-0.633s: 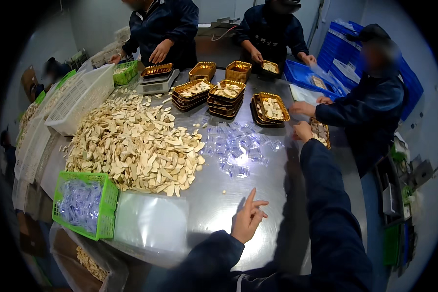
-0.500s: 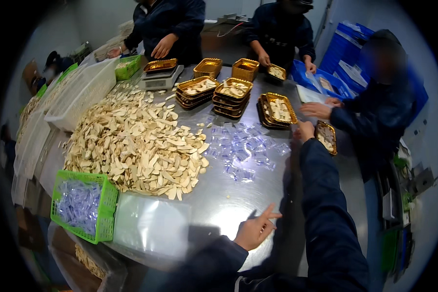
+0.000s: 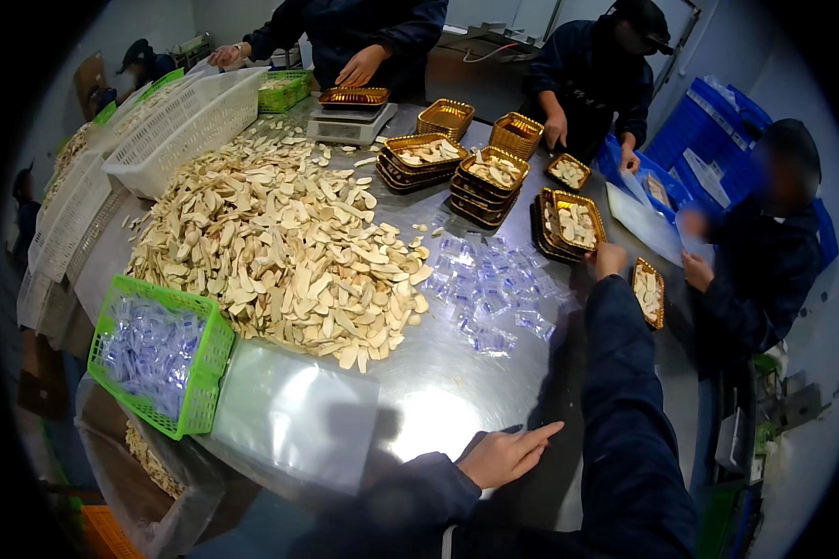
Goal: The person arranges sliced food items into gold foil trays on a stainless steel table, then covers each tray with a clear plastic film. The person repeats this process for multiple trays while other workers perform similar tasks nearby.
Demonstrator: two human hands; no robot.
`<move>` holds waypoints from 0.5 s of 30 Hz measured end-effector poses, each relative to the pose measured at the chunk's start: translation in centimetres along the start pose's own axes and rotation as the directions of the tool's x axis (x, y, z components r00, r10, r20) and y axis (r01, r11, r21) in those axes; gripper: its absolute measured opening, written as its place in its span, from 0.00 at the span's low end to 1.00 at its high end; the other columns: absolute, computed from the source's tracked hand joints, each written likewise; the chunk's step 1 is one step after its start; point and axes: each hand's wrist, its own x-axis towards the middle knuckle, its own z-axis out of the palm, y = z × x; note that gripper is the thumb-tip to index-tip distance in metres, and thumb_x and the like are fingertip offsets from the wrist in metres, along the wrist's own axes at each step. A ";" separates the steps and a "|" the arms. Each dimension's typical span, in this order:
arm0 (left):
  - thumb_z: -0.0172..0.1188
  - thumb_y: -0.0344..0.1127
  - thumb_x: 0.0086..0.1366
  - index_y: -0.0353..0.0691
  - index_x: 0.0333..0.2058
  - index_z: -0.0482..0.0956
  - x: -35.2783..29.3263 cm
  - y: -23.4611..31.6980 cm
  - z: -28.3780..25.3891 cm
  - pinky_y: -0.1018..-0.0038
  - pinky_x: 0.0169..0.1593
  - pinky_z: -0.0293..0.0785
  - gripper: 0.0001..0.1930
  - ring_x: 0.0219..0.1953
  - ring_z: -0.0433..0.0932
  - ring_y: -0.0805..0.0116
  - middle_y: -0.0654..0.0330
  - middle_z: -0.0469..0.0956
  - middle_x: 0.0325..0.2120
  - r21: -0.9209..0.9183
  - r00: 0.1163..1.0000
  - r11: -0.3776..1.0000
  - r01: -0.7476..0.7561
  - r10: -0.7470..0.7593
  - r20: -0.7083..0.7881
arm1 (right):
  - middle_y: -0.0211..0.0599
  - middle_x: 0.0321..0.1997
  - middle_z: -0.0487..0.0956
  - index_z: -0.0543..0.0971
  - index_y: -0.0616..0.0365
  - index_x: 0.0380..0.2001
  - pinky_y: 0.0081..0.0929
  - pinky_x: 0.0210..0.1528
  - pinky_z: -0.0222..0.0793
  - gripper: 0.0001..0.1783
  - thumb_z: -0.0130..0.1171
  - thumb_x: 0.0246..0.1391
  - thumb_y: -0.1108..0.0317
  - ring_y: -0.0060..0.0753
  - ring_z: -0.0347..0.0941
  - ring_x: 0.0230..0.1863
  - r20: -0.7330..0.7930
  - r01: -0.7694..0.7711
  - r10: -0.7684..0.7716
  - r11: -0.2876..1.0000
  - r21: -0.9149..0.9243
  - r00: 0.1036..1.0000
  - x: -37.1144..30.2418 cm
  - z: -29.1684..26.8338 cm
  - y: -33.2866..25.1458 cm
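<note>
My right hand (image 3: 611, 260) reaches far across the steel table, fingers closed at the near right corner of the top golden tray (image 3: 598, 211) of a stack. Pale dried slices, like sliced mushroom, lie in that tray. My left hand (image 3: 511, 456) is low over the near part of the table, fingers stretched out and holding nothing. Small clear sachets with purple print (image 3: 494, 296) are scattered left of my right forearm. Another filled golden tray (image 3: 648, 293) rests just right of my right hand. A big heap of slices (image 3: 289, 252) covers the table's left side.
A green basket of sachets (image 3: 222, 359) and clear plastic bags (image 3: 298, 410) lie near left. More golden trays (image 3: 446, 118) and a scale (image 3: 350, 126) stand at the back. White crates (image 3: 182, 140) line the left. Three co-workers stand along the far and right sides, near blue bins (image 3: 708, 140).
The whole view has shifted, so the table appears farther right. My left hand's fingers have come closer together; my right stays at the tray. The co-worker at right has raised their hands off the table.
</note>
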 end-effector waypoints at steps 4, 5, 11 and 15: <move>0.58 0.36 0.65 0.50 0.62 0.67 0.4 0.2 0.2 0.64 0.38 0.79 0.27 0.31 0.82 0.54 0.57 0.82 0.31 -0.058 0.997 0.998 0.036 -0.032 0.068 | 0.41 0.28 0.76 0.74 0.67 0.32 0.31 0.23 0.79 0.05 0.56 0.55 0.75 0.37 0.76 0.23 -0.003 0.149 -0.157 0.936 0.318 0.988 -4.9 -1.5 -0.5; 0.58 0.36 0.63 0.50 0.62 0.68 0.3 -0.5 0.8 0.69 0.37 0.80 0.28 0.28 0.83 0.62 0.62 0.82 0.39 -0.036 0.991 0.999 -0.006 0.011 0.132 | 0.42 0.27 0.78 0.75 0.67 0.34 0.28 0.21 0.79 0.06 0.57 0.56 0.74 0.32 0.77 0.22 0.055 0.137 -0.174 0.905 0.402 0.983 -6.2 -2.3 -0.4; 0.59 0.36 0.62 0.44 0.53 0.78 -1.3 2.4 -0.7 0.72 0.34 0.79 0.19 0.27 0.82 0.65 0.60 0.83 0.31 -0.040 0.935 0.995 -0.095 0.103 0.339 | 0.37 0.25 0.78 0.76 0.65 0.34 0.22 0.15 0.71 0.06 0.57 0.58 0.72 0.24 0.72 0.16 0.415 0.060 -0.195 0.947 0.316 0.888 -23.4 -5.2 -0.2; 0.56 0.30 0.66 0.37 0.50 0.78 -4.9 10.4 -4.8 0.76 0.36 0.79 0.15 0.31 0.83 0.69 0.57 0.83 0.34 -0.422 0.915 0.854 0.305 -0.138 0.380 | 0.33 0.25 0.79 0.78 0.66 0.34 0.18 0.13 0.63 0.06 0.57 0.58 0.72 0.20 0.71 0.15 0.598 0.086 -0.166 0.983 0.161 0.784 -32.3 -10.0 4.4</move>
